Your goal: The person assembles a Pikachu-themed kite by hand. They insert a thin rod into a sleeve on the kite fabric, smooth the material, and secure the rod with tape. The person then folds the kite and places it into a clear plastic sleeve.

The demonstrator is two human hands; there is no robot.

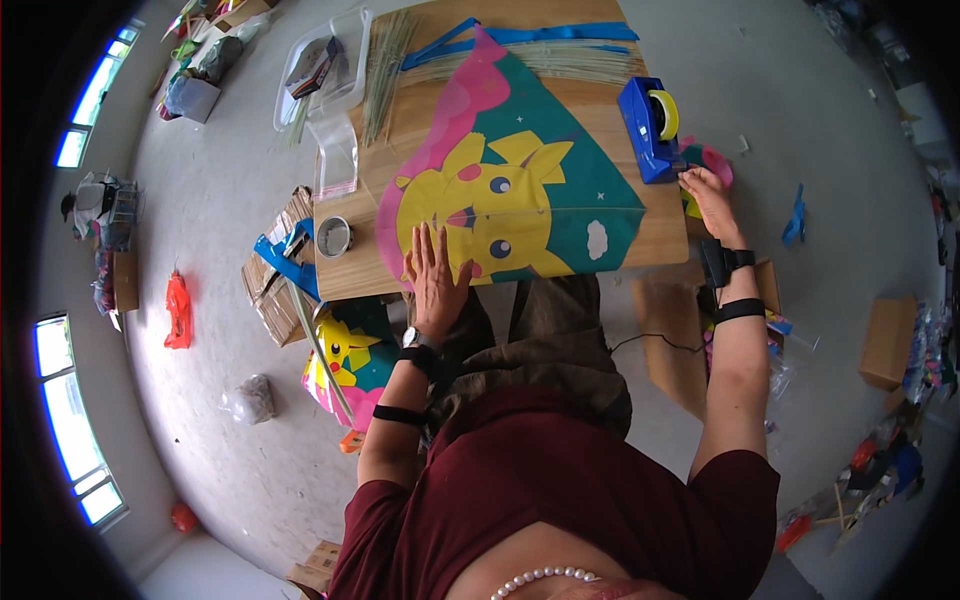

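Observation:
A kite sheet (545, 225) printed with a yellow cartoon figure on green and pink lies spread on the wooden table (660, 240). My left hand (437, 285) rests flat on its near left part, fingers stretched out. At the table's right edge stands a blue tape dispenser (648, 135) with a yellow tape roll (663, 115). My right hand (712, 205) is at the dispenser's front end, thumb and finger pinched together at the tape's end; the strip itself hardly shows.
Thin sticks (388, 80) and blue strips (560, 33) lie along the table's far side. A clear plastic bin (345, 75) is at the far left, a round metal tin (333, 237) at the left edge. Cardboard boxes (668, 340) and another printed sheet (375, 340) are below the table.

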